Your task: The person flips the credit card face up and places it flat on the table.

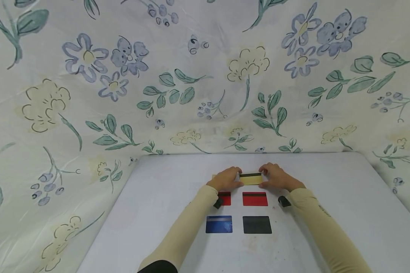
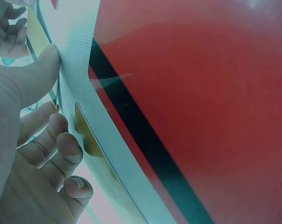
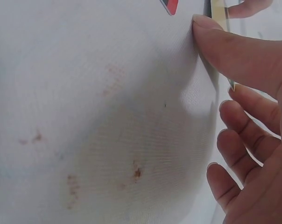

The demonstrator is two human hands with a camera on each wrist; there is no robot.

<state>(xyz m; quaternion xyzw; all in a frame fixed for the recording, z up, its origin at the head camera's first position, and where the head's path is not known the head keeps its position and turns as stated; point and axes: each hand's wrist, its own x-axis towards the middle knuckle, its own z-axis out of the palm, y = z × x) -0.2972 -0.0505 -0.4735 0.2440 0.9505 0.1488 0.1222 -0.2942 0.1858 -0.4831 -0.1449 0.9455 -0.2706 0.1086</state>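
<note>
A gold card with a dark stripe (image 1: 250,179) lies between both hands near the far side of the white table. My left hand (image 1: 226,179) pinches its left end with thumb and forefinger. At the opposite end, my right hand (image 1: 276,177) pinches the card the same way, its other fingers loosely bent in the right wrist view. Beneath the left hand is a second gold card (image 2: 92,144), mostly hidden from the head view. Closer in lie two striped red cards, one fully visible (image 1: 255,199) and the left one (image 1: 226,198) partly covered by the left wrist.
A blue card (image 1: 219,224) and a black card (image 1: 257,225) form the nearest row on the white table (image 1: 164,197). Small black devices sit by the left wrist (image 1: 218,203) and right wrist (image 1: 284,201). Flower-printed cloth (image 1: 205,83) hangs behind the table.
</note>
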